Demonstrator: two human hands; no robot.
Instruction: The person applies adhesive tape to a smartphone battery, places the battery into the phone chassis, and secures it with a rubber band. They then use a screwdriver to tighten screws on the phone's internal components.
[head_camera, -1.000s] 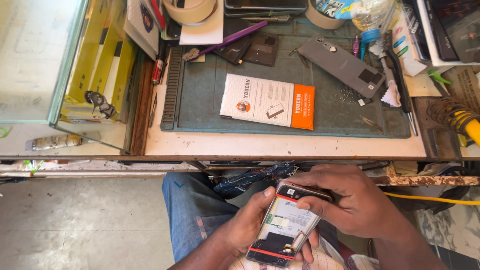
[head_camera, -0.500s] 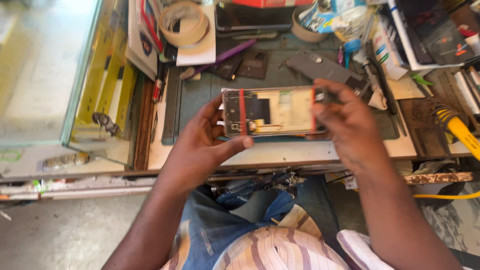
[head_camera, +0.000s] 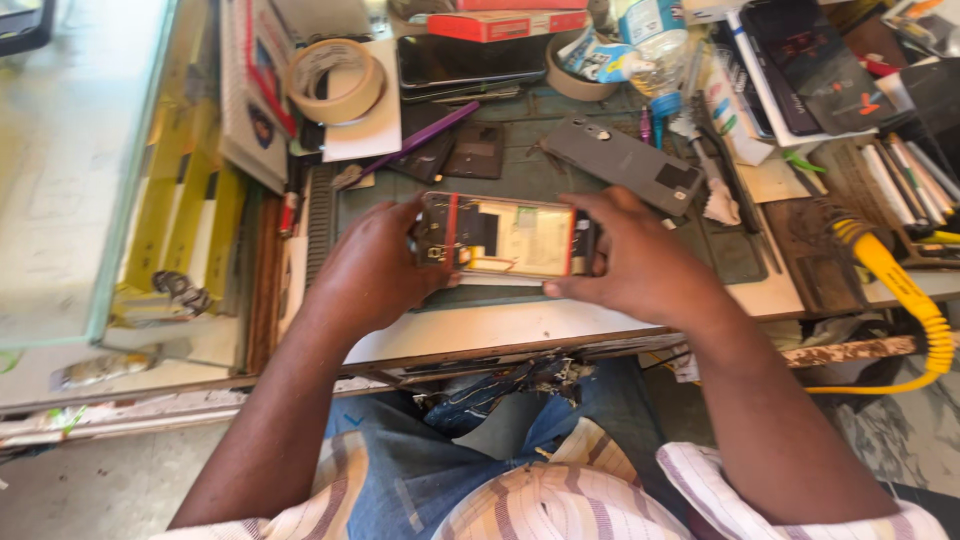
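Head view: left hand (head_camera: 375, 265) and right hand (head_camera: 640, 265) are each gripping one end of an opened phone (head_camera: 505, 237), holding it level just above the bench (head_camera: 520, 325) so its exposed insides are facing up; a grey back cover (head_camera: 622, 160) is lying beyond.

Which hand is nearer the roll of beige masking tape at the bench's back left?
Left. The left hand grips the opened phone just below and right of the beige tape roll; the right hand holds the phone's far end, farther right.
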